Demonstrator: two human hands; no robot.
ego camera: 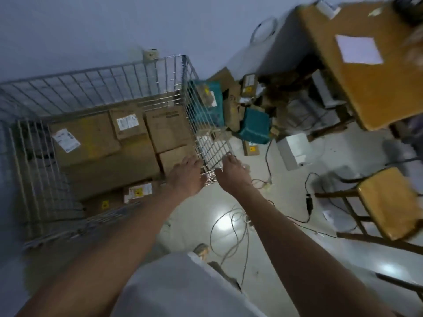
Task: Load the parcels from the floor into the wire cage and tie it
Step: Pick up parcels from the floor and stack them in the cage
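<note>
The wire cage [96,85] stands against the wall at the left, with several brown cardboard parcels [91,143] packed inside. Both of my hands meet at its near right corner. My left hand [186,177] grips the wire at that corner from the cage side. My right hand [232,173] grips the edge of the right-hand wire panel [206,124] from the outside. A heap of brown and teal parcels [235,106] lies on the floor just beyond that panel. No tie or cord shows in either hand.
A wooden table [366,72] with a white sheet on it fills the upper right. A wooden chair [386,202] stands at the right. Loose cables [231,227] and a black adapter trail over the floor by my feet. A white box [293,149] sits near the heap.
</note>
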